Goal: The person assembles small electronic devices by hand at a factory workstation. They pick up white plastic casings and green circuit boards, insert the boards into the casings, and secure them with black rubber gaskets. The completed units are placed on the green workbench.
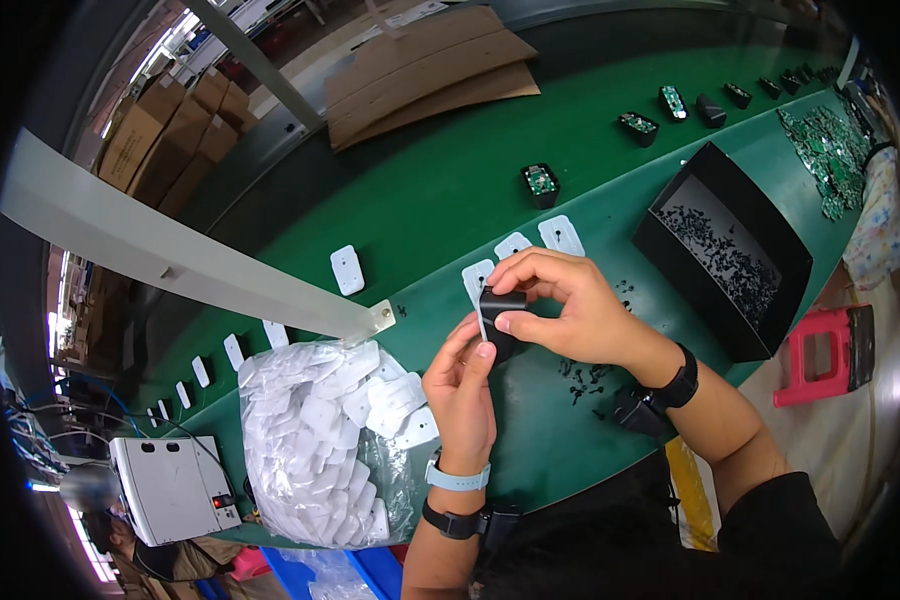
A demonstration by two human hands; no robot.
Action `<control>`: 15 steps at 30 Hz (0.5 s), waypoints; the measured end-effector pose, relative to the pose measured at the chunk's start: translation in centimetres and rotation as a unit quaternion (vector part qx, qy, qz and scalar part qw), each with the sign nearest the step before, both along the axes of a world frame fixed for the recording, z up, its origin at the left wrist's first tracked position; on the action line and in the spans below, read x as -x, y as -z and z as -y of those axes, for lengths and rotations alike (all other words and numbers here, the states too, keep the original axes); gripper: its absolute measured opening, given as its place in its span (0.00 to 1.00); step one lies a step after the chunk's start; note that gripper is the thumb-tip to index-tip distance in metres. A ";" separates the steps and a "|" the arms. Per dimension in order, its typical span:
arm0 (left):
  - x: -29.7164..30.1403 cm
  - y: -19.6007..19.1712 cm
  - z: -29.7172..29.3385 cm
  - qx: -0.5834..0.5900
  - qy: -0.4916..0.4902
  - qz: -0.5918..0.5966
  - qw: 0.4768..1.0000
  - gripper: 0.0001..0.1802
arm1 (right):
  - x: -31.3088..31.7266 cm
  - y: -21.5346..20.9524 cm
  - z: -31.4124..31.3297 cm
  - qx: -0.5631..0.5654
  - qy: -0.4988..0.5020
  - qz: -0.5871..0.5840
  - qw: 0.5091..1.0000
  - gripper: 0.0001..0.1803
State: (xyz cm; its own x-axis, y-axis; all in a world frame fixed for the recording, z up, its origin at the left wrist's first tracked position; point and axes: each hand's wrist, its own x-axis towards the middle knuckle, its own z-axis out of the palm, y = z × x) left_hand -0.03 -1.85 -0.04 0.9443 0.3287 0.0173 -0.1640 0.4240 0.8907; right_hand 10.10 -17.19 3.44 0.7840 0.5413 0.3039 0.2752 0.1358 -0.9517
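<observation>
**Q:** Over the green bench, centre frame — what's being held?

**A:** Small black housing point(500, 318), box-shaped, held above the green table point(440, 190) between both hands. Right hand point(560, 305) curls over it from the top & right, thumb pressed on its front face, fingers closed round the top edge. Left hand point(462, 385) comes up from below, fingertips pinching its lower left side. Looks like a white flat piece sits against its back, but fingers hide most of it, can't be sure.

**Q:** What's right around it?

**A:** White plates point(515, 245) lie flat on the table just behind the hands, more in a row running left. Scatter of small black parts point(582, 375) on the table just below the right wrist. Clear bag of white plates point(320, 440) sits to the left, near the left forearm.

**Q:** Further out?

**A:** Black open box point(770, 240) w/ tiny black bits inside, right of the hands. Black housings w/ green boards point(540, 183) spaced along the belt, well apart. Pile of green circuit boards point(825, 150) far right. Pink stool point(820, 355) on the floor. Cardboard sheets point(430, 70) across the top.
</observation>
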 end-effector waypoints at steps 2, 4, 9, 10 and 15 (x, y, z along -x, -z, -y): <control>-0.1 0.1 -0.1 0.000 0.002 0.008 1.000 0.18 | 0.1 -0.1 0.0 -0.003 0.004 0.004 1.000 0.15; -0.1 0.1 -0.2 0.000 0.003 0.017 1.000 0.18 | 0.2 -0.1 -0.1 -0.011 0.013 0.013 1.000 0.14; -0.2 0.1 -0.2 -0.068 -0.007 0.005 0.998 0.18 | 0.1 1.0 -0.3 -0.038 0.030 0.002 0.999 0.14; -0.3 0.1 -0.2 -0.088 -0.013 0.011 0.996 0.18 | 0.1 1.2 -0.5 -0.056 0.029 -0.027 0.998 0.14; -0.2 -0.1 0.3 -0.256 -0.136 0.052 0.956 0.19 | 0.9 0.7 -1.7 -0.027 0.007 -0.090 0.996 0.18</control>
State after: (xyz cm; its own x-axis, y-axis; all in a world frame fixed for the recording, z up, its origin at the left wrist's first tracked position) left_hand 0.18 -2.14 0.01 0.8097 0.4851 0.3302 -0.3048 -0.1332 0.9431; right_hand 9.18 -15.53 2.71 0.8351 0.5177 0.1860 0.1033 0.1847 -0.9774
